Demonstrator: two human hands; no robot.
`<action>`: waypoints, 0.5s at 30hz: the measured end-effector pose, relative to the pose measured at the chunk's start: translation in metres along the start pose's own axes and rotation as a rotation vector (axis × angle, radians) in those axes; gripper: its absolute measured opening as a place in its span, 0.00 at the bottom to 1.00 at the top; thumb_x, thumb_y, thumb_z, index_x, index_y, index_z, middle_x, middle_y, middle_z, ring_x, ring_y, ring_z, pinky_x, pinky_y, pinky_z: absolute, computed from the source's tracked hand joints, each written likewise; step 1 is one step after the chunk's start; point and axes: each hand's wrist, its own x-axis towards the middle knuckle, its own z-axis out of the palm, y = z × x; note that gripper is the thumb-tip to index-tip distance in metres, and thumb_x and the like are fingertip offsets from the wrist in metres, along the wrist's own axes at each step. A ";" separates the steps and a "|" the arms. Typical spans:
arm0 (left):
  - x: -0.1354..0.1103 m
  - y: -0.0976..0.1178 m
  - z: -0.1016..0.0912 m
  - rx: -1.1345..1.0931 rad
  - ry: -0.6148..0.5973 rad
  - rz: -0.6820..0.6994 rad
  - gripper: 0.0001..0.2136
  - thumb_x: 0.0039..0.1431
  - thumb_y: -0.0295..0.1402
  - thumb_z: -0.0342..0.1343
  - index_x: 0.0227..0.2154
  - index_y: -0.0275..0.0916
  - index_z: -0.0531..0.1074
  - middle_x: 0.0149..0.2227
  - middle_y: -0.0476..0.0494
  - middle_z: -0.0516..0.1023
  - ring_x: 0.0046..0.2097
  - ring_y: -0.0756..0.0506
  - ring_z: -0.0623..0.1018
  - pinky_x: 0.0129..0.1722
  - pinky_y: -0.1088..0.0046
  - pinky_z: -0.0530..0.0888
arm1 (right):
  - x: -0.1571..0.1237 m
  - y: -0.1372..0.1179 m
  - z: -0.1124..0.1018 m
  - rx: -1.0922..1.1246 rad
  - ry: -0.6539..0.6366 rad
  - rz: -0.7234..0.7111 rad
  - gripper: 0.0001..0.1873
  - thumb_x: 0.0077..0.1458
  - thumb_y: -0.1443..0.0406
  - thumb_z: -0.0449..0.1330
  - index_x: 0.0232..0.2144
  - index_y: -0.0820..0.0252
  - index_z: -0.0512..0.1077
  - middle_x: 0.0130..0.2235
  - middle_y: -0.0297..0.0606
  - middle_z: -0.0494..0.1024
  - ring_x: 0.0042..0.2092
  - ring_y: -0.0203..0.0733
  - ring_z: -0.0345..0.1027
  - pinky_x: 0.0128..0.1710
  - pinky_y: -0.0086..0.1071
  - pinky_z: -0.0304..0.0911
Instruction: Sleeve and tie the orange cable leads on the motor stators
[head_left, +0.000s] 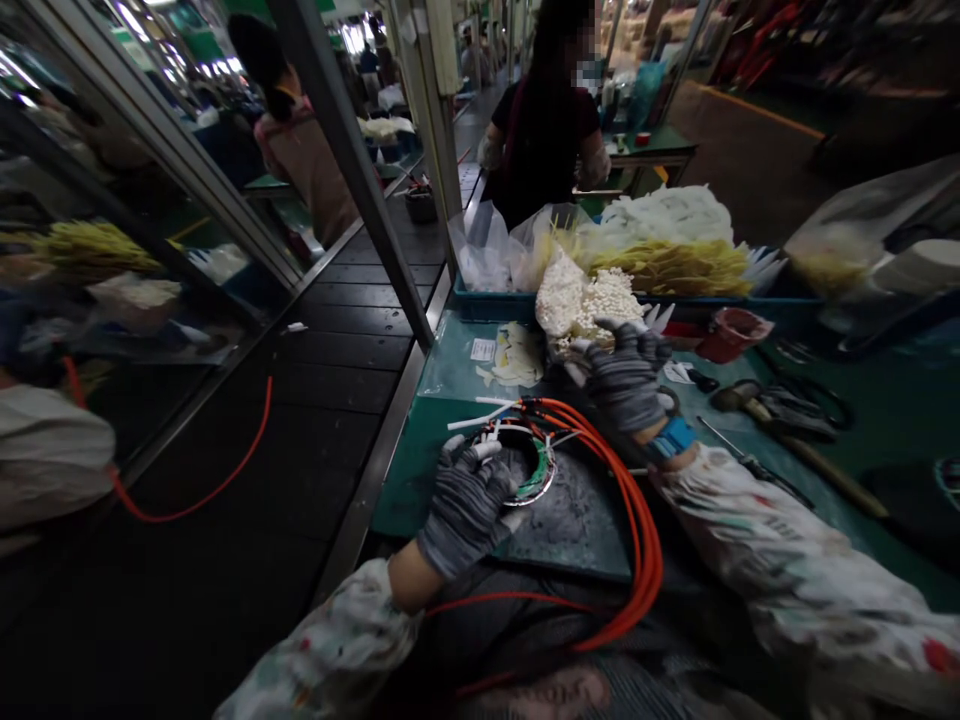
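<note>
My left hand (472, 500), in a grey striped glove, is closed on the near left side of a motor stator (541, 470), a ring with green and white on its inside. Thick orange lead wires (637, 500) loop from it to the right and down toward my lap. White sleeves (480, 415) stick out at its upper left. Farther off, my right hand (626, 375), gloved alike, reaches to a heap of small white pieces (607, 300) in a bag. Its fingers look apart; their tips partly blend into the heap, and I see nothing held.
A blue tray (495, 300) at the back bears yellow strips (667, 268) and white material. Right of my hand are a red cup (731, 332), a hammer (810, 460) and a screwdriver (750, 460). A roller conveyor (337, 340) runs along the left, by metal posts. Other people sit beyond.
</note>
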 end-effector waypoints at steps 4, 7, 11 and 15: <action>-0.003 -0.008 0.005 0.026 0.034 0.062 0.15 0.54 0.48 0.70 0.38 0.47 0.77 0.39 0.49 0.86 0.54 0.37 0.81 0.64 0.48 0.63 | 0.021 -0.008 0.006 -0.119 -0.045 0.047 0.16 0.63 0.55 0.62 0.45 0.60 0.79 0.68 0.52 0.67 0.65 0.72 0.57 0.64 0.68 0.51; -0.005 -0.012 0.011 0.032 0.019 0.040 0.17 0.53 0.52 0.70 0.38 0.48 0.78 0.40 0.48 0.86 0.54 0.37 0.80 0.62 0.49 0.64 | 0.024 -0.010 0.008 -0.046 -0.017 0.103 0.11 0.60 0.59 0.64 0.39 0.60 0.80 0.66 0.53 0.69 0.65 0.74 0.57 0.63 0.69 0.50; -0.007 -0.013 0.015 0.024 -0.004 0.016 0.17 0.52 0.52 0.72 0.37 0.48 0.78 0.39 0.48 0.85 0.54 0.37 0.79 0.62 0.50 0.62 | 0.019 -0.004 0.004 0.300 0.052 0.069 0.12 0.52 0.56 0.71 0.31 0.58 0.80 0.57 0.52 0.76 0.63 0.69 0.61 0.65 0.69 0.49; -0.007 -0.014 0.013 -0.003 -0.051 0.040 0.15 0.54 0.50 0.71 0.37 0.48 0.78 0.39 0.49 0.85 0.56 0.37 0.79 0.63 0.50 0.59 | 0.003 -0.011 -0.035 0.591 0.031 0.031 0.12 0.62 0.53 0.64 0.36 0.53 0.76 0.42 0.43 0.82 0.47 0.50 0.76 0.52 0.50 0.71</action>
